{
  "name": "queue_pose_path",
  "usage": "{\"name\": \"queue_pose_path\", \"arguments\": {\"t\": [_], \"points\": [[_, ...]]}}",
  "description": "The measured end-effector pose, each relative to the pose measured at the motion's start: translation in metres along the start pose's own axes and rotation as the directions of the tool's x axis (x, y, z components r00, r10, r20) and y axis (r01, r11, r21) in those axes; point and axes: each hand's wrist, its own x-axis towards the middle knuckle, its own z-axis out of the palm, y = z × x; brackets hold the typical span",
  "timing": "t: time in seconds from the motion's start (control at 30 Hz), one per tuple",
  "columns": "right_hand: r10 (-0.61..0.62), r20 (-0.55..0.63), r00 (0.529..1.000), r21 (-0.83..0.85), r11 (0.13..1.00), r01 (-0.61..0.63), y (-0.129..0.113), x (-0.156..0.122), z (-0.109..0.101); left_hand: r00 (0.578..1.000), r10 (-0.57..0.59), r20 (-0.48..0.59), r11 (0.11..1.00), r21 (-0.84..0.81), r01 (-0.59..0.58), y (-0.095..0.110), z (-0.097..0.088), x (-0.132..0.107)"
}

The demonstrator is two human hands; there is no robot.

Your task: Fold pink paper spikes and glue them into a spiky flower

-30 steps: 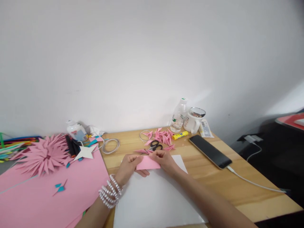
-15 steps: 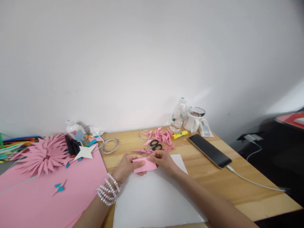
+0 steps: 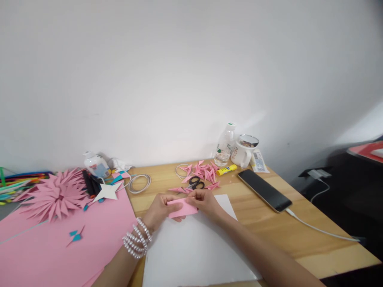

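A small pink paper rectangle is held between both hands over a white sheet on the wooden table. My left hand, with pearl bracelets at the wrist, pinches its left end. My right hand pinches its upper right edge. Just beyond the hands lie black scissors among several folded pink paper points.
A large pink sheet with a pink paper flower and a white star covers the left. A phone on a cable, a glue stick, a bottle and a mug stand at right.
The pink paper has become shorter and shifted slightly left between the hands; both hands moved a little closer together. Nothing else moved.
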Motion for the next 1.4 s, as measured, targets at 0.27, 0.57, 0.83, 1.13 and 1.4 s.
{"name": "queue_pose_path", "arguments": {"t": [0.27,0.57,0.83,1.13,1.4], "points": [[-0.09,0.052,0.995,-0.141,0.985,0.097,0.0,-0.003,0.005,1.0,0.011,0.004,0.989,0.149,-0.011,-0.001,0.005,-0.001],[-0.113,0.04,0.993,-0.213,0.97,0.119,-0.003,-0.004,0.006,0.991,0.125,-0.053,0.901,0.424,-0.091,0.003,0.012,-0.001],[-0.066,0.013,0.998,-0.196,0.978,0.067,-0.004,-0.004,0.007,0.973,0.227,-0.048,0.838,0.519,-0.17,0.002,0.011,0.001],[-0.088,0.011,0.996,-0.201,0.976,0.088,-0.003,-0.003,0.007,0.972,0.224,-0.075,0.844,0.514,-0.155,0.008,0.009,-0.001],[-0.085,0.044,0.995,-0.177,0.98,0.092,0.0,-0.003,0.007,0.964,0.221,-0.146,0.864,0.487,-0.124,0.007,0.006,0.0]]}}
